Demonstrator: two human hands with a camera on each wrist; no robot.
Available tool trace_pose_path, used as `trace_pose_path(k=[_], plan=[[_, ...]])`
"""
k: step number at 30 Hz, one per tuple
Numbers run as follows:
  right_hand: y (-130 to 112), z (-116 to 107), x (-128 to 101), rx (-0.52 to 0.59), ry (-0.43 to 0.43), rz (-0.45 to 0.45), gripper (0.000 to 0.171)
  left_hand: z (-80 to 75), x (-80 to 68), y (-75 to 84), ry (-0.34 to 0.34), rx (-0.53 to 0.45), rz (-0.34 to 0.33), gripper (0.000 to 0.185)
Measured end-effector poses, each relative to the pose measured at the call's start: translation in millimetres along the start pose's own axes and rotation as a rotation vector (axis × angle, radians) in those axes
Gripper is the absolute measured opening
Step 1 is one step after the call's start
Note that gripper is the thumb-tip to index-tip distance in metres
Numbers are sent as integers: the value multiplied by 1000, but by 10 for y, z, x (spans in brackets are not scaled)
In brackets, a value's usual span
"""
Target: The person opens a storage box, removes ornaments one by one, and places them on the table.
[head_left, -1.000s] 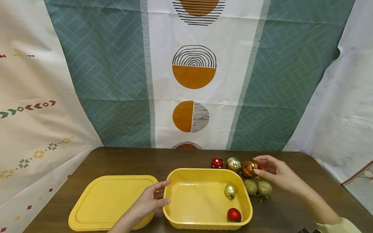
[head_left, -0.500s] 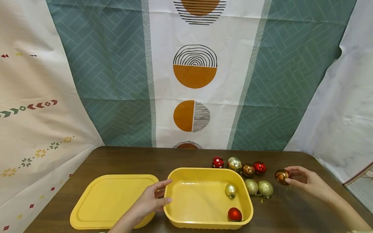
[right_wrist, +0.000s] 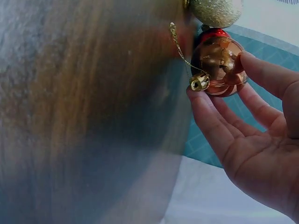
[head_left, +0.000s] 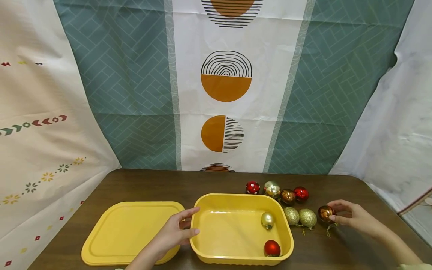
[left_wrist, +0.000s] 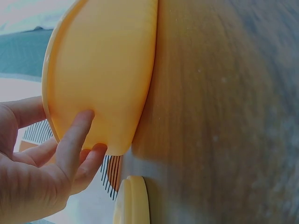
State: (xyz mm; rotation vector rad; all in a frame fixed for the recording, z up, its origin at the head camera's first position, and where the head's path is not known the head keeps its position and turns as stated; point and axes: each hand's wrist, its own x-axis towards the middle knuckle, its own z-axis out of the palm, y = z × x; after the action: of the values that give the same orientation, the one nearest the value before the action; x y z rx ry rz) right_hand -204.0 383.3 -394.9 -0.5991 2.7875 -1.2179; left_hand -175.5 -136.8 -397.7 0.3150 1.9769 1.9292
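Note:
My left hand [head_left: 173, 232] grips the left wall of a yellow plastic box [head_left: 241, 259]. In the left wrist view several fingers [left_wrist: 77, 135] lie against the wall near the rim. To the right, my right hand [head_left: 354, 217] holds a shiny copper Christmas bauble [right_wrist: 218, 65] between thumb and fingers, low at the table top. Its gold cap and string loop face the right wrist camera. Whether the bauble touches the table, I cannot tell. Inside the box lie a gold bauble [head_left: 267, 220] and a red bauble [head_left: 272, 248].
Right of the box sit two glittery gold baubles [head_left: 308, 218]. Behind them lie a brown bauble [head_left: 288, 196], a red bauble [head_left: 301, 194], a shiny pale gold bauble [head_left: 272, 189] and a dotted red bauble [head_left: 252, 187]. A yellow lid [head_left: 131, 232] lies flat at the left.
My right hand has carried the copper bauble away from the other baubles, to the right and down to the table beside the glittery ones. The left hand has stayed at the box.

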Motion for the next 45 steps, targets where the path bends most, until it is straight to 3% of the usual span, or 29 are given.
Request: trace_pose_path(k=[5,10,23,35,40,45], plan=[[11,47,28,-16,-28,-22,32,-6,-3,-5,0,-1,12,63],[-48,75,41,-14,-67,40,36,-3,-1,-14,-1,4,14,63],[-74,87,43,-31,-66,86,41,5,4,-29,19,34,9,63],[-52,87,27,-81,-5,41,41,-2,-2,-15,9,16,14,63],[-72,72,21,-92,-1,68,44,-3,2,-20,4,11,16,63],[-214,41,17,-179,65,100,47,-10,6,-33,5,9,12,64]])
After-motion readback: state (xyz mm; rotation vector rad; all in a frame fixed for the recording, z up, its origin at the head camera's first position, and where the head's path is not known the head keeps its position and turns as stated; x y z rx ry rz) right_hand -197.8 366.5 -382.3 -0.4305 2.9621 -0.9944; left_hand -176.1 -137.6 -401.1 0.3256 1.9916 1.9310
